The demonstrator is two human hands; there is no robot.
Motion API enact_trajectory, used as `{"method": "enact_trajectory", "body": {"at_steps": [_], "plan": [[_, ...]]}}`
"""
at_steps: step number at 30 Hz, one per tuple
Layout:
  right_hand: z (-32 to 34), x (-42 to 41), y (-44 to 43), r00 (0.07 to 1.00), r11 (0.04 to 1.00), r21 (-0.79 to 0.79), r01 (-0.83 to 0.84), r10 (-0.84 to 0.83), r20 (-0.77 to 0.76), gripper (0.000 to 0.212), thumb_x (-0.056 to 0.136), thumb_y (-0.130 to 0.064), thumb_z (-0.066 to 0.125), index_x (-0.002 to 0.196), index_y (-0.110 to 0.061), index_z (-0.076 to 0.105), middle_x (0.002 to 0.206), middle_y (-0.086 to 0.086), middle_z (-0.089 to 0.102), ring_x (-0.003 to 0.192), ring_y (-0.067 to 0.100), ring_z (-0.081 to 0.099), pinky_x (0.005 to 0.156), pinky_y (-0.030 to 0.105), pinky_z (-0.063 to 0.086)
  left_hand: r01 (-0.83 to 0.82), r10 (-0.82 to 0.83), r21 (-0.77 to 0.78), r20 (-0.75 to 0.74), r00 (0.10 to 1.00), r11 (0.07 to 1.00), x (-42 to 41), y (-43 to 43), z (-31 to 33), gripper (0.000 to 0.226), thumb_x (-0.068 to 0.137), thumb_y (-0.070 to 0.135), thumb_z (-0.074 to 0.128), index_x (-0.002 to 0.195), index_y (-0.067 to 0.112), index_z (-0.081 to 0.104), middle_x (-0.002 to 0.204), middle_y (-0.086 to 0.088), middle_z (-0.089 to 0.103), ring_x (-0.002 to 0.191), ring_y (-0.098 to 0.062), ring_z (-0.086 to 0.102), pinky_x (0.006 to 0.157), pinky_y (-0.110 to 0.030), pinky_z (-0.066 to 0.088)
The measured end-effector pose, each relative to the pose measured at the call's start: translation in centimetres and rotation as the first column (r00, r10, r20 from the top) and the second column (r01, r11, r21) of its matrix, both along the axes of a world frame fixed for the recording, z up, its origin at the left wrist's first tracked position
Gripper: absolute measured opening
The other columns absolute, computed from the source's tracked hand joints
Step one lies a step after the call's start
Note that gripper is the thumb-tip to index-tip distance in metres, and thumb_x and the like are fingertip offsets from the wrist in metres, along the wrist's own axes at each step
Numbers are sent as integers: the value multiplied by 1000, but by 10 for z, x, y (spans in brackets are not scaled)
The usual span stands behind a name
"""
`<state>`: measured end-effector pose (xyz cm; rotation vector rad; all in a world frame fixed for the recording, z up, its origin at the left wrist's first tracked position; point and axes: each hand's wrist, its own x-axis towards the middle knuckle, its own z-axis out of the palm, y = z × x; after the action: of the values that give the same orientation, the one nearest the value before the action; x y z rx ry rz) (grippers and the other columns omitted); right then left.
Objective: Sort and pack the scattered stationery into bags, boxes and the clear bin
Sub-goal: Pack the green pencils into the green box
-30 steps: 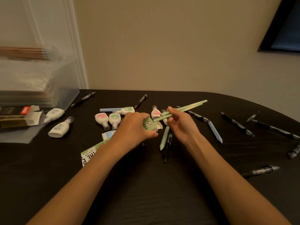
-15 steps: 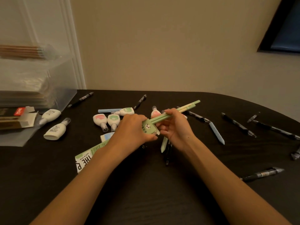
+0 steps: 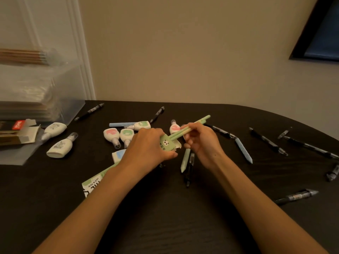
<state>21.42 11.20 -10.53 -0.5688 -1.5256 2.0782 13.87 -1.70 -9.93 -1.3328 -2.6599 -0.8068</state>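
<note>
— Grip first: what did each hand have?
— Left hand (image 3: 146,147) was clenched around a long pale-green cardboard pen box with a panda printed near its open end (image 3: 167,144). Right hand (image 3: 200,139) pinched two slim pale-green pens (image 3: 190,128), whose lower ends sat in the box mouth while the rest slanted up and away past the fingers.
— Where was the box?
— Over the middle of the dark wooden bench (image 3: 165,217), running back under the left forearm toward the person.
— And around the box?
— Just beyond its left side lay small white correction-fluid bottles with pink and green labels (image 3: 119,135) and a pale-blue pen (image 3: 121,124). Right beside its mouth, under the right hand, lay a loose green pen (image 3: 185,160) alongside a black pen (image 3: 189,169). To the right of the box, another pale-blue pen (image 3: 244,150); farther right, well apart, several black gel pens (image 3: 267,142).
— The bin?
— The clear plastic bin (image 3: 60,88) stood far left of the box, with two larger white bottles (image 3: 61,145) in front of it.
</note>
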Motion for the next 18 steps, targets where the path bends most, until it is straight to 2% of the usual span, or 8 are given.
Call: {"method": "enact_trajectory", "body": {"at_steps": [2, 4, 6, 8, 10, 14, 16, 18], "plan": [[-1, -2, -5, 982, 982, 88, -165, 155, 106, 25, 95, -18, 46, 80, -5, 61, 53, 0, 51, 43, 6, 44, 40, 17, 38, -7, 7, 11, -2, 1000, 1000, 0, 0, -1, 51, 71, 47, 72, 111, 19, 60, 104, 1, 62, 87, -7, 46, 71, -23, 38], [-1, -4, -8, 967, 966, 148, -213, 186, 173, 21, 94, -20, 49, 82, -6, 61, 54, 0, 54, 44, 7, 45, 41, 17, 39, -21, 21, 21, -1, 1000, 1000, -1, 0, -1, 51, 71, 47, 72, 111, 18, 60, 104, 1, 62, 87, -7, 47, 71, -25, 40], [1, -4, -7, 985, 981, 148, -123, 103, 140, 18, 93, -21, 50, 97, -6, 61, 65, 1, 59, 51, 7, 51, 46, 17, 44, -34, 34, 31, 11, 999, 999, -2, -1, 0, 54, 70, 47, 73, 113, 17, 60, 106, 0, 62, 92, -10, 50, 73, -26, 43], [2, -2, -4, 998, 993, 116, 34, -41, 56, 23, 93, -18, 51, 113, -9, 54, 82, 3, 63, 61, 7, 61, 52, 18, 48, -41, 40, 13, 12, 999, 999, -3, -1, 0, 57, 71, 48, 72, 117, 18, 58, 110, -1, 61, 99, -12, 51, 74, -27, 42], [3, 0, -3, 990, 984, 103, 143, -142, -14, 30, 91, -12, 52, 120, -18, 47, 91, 4, 63, 72, 9, 67, 55, 17, 51, -47, 47, -9, 7, 999, 999, -3, -1, 0, 57, 72, 49, 71, 118, 18, 57, 111, -2, 60, 102, -14, 50, 74, -27, 41], [1, -4, -10, 984, 966, 189, 176, -171, -42, 44, 93, -14, 49, 136, -17, 42, 95, -2, 64, 86, 8, 65, 57, 11, 51, -72, 73, -7, 15, 997, 997, -3, -1, 1, 56, 73, 47, 70, 117, 16, 57, 112, -3, 59, 103, -15, 51, 73, -27, 40], [1, -4, -12, 989, 970, 191, 149, -146, -28, 40, 95, -16, 46, 135, -16, 43, 94, -2, 64, 87, 8, 65, 60, 12, 53, -92, 92, 1, 6, 996, 996, -4, -1, 2, 56, 73, 46, 71, 117, 14, 58, 111, -4, 60, 102, -16, 51, 72, -27, 40], [2, -3, -13, 994, 975, 194, 112, -112, -8, 25, 96, -19, 44, 118, -20, 55, 97, 5, 67, 87, 12, 67, 65, 15, 54, -101, 101, -2, -6, 995, 995, -6, -2, 2, 56, 74, 45, 71, 118, 13, 57, 112, -5, 60, 104, -17, 51, 72, -28, 41]]}}
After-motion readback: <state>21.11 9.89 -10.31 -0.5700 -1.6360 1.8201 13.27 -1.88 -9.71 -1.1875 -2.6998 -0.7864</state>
